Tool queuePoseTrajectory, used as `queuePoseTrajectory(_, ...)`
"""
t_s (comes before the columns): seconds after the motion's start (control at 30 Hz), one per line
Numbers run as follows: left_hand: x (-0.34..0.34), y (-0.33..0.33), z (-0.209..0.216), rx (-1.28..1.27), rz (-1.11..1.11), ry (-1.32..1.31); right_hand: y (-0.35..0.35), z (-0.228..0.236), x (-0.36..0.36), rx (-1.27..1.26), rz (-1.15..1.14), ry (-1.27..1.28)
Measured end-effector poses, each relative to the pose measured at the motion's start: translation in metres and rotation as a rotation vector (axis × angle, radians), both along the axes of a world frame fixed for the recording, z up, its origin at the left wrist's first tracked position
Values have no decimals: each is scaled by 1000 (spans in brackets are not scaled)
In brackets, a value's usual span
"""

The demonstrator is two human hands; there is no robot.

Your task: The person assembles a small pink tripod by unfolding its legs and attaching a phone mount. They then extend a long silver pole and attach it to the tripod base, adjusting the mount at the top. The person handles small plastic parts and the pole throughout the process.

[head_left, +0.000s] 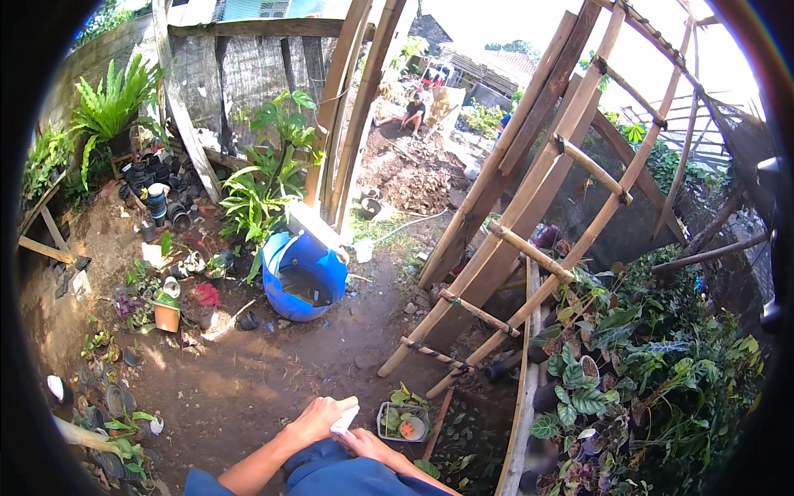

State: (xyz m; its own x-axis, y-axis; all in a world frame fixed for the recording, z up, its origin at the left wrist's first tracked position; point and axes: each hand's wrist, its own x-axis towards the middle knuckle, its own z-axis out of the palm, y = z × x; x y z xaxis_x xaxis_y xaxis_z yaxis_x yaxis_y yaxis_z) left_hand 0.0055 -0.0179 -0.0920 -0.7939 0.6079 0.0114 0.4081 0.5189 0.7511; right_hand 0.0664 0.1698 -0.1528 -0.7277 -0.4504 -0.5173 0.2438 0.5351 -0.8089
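Observation:
Close in front of my body, both hands meet around a small white object [344,420]. It is flat-sided and slim, and its kind cannot be made out. My left hand [318,418] is closed with the fingers bent over its upper end. From the other side my right hand [364,445] grips its lower end, most of the fingers hidden. Just right of the hands, a clear plastic tub [389,431] rests on the ground, with green leaves and a smaller round container [412,428] holding something orange inside.
A broken-rimmed blue barrel [302,306] stands ahead on the dirt. A bamboo ladder [521,322] leans at the right beside dense potted plants [662,380]. Black pots [157,178] and an orange-brown pot [167,316] lie left. A person [413,113] sits far off beyond the posts.

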Motion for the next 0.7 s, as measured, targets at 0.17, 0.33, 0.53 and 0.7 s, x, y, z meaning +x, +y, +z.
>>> queuePoseTrajectory(0.17, 0, 6, -3, 34, -31, 44, 7, 3, 1, 3, 2, 49)
queuePoseTrajectory(0.33, 4, 20, 3, -6, 36, 88, 12, 41, -9, 55, 11, 38)
queuePoseTrajectory(0.53, 1, 28, 21, 404, 309, 0, 17, 103, -30, 220, 78, 189)
queuePoseTrajectory(0.7, -23, 28, 29, 1022, 460, -615, 16, 117, -32, 122, -81, 102)
